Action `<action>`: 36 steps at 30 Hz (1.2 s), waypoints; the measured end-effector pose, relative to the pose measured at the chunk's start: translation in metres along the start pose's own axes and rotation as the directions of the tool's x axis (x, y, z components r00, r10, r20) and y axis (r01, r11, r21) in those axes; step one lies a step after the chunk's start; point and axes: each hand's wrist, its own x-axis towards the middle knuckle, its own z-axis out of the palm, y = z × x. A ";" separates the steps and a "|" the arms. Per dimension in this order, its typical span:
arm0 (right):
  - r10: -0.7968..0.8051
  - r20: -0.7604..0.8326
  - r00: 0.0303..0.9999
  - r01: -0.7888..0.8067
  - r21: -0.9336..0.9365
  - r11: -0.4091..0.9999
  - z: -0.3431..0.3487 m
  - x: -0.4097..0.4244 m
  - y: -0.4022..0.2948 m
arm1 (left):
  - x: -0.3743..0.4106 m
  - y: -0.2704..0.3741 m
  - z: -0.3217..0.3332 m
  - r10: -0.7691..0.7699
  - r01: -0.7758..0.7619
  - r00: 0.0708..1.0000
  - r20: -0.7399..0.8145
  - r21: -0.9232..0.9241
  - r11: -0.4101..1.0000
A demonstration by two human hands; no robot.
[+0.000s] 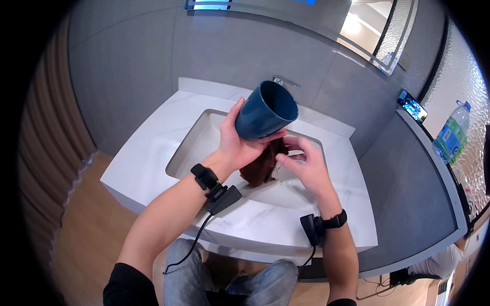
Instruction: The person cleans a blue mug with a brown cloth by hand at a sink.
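Note:
My left hand (245, 139) holds a dark blue cup (254, 116) by its lower side and base. The cup tilts, with its mouth turned up and to the right. Just below it, the thumb and fingers of my right hand (304, 162) are on a crumpled dark brown cloth (258, 170). Part of that cloth passes behind my left hand, so I cannot tell whether the left hand touches it too. Both are above a white rectangular sink basin (191, 147).
A chrome faucet (279, 80) juts from the wall behind the cup. White marbled countertop (149, 141) surrounds the basin. On the ledge at right are a lit phone (413, 107) and a large plastic bottle (453, 134). A person (440, 262) is at lower right; a brown curtain (51, 134) hangs left.

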 end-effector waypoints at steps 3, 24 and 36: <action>-0.075 0.021 0.997 0.077 -0.122 0.989 0.010 -0.001 0.000 | 0.001 0.000 -0.003 -0.006 0.006 1.000 0.002 0.010 1.000; 0.394 0.114 0.912 -0.335 0.761 0.556 -0.034 0.015 0.052 | 0.002 0.000 -0.014 -0.021 0.021 1.000 0.002 0.042 0.999; 0.444 0.081 0.892 -0.264 0.892 0.367 -0.052 0.019 0.129 | 0.008 -0.010 -0.015 -0.111 0.106 0.992 0.055 0.079 0.991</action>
